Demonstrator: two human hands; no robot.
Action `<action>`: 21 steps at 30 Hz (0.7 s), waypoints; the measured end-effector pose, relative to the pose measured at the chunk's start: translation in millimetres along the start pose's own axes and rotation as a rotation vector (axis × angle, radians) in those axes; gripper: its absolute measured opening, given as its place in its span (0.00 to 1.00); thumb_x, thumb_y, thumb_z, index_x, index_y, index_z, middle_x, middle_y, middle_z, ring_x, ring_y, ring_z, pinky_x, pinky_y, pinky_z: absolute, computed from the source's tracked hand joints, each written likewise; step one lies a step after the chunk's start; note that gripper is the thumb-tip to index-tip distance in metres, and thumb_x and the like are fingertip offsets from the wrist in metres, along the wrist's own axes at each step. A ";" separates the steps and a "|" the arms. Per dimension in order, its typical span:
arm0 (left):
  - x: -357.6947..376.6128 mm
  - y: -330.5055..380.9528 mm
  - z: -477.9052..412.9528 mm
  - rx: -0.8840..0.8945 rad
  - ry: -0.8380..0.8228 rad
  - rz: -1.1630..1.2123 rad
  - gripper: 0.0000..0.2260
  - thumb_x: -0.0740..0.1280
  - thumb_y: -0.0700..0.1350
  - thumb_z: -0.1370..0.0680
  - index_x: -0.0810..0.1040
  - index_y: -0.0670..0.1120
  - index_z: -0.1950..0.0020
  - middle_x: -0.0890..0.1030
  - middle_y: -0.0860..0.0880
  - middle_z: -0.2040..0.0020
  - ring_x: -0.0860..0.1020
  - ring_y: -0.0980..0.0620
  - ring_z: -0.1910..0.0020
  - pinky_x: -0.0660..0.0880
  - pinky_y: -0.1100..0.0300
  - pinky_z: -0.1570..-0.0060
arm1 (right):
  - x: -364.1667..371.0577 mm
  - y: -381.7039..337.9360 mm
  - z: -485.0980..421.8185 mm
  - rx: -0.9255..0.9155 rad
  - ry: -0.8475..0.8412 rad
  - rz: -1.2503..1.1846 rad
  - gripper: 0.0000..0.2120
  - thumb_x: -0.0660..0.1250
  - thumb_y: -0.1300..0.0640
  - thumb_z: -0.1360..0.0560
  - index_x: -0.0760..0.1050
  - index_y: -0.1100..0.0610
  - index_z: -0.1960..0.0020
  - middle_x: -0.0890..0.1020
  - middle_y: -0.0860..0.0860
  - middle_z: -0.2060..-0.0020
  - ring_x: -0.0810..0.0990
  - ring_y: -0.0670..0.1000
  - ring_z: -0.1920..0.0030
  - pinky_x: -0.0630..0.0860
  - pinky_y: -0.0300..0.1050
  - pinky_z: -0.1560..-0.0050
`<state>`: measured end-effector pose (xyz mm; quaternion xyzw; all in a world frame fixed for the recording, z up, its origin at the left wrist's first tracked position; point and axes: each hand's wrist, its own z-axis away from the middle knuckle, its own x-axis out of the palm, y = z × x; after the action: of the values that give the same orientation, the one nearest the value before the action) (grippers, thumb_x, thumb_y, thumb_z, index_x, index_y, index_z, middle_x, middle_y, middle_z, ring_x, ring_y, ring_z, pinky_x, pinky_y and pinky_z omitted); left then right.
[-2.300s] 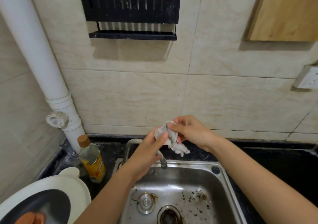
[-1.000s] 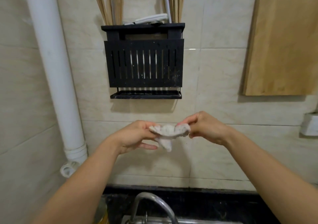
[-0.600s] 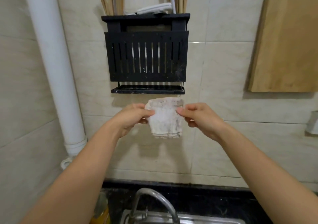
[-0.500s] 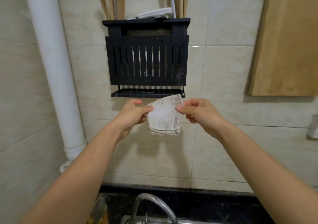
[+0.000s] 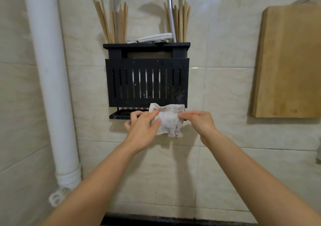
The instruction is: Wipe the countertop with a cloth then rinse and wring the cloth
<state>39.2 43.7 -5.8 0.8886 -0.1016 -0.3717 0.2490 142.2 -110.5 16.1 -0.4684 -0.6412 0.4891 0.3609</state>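
Head view | left hand (image 5: 144, 130) and right hand (image 5: 199, 123) pinch the cloth (image 5: 169, 119) by the chopstick rack (image 5: 147, 83) | looks wrung, only hanging it up remains

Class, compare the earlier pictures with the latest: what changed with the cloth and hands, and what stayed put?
The left hand and right hand spread the bunched cloth open and raised it to the foot of the rack. Both still pinch its upper edge; nothing was let go. The rack, pipe and cutting board stayed.

Two bare forearms, bare left hand (image 5: 143, 128), bare right hand (image 5: 200, 122)
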 end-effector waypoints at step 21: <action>0.5 -28.6 -20.8 -0.071 0.164 -0.272 0.17 0.48 0.52 0.18 0.76 0.50 0.48 0.77 0.52 0.46 0.68 0.51 0.37 0.45 0.45 0.28 | 20.8 11.4 -45.3 0.008 0.126 0.052 0.09 0.75 0.62 0.31 0.76 0.58 0.66 0.82 0.56 0.64 0.78 0.55 0.62 0.72 0.42 0.64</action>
<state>54.2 75.6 -8.5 0.9120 0.0535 -0.3317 0.2352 180.5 -76.6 17.1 -0.5133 -0.6029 0.4702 0.3898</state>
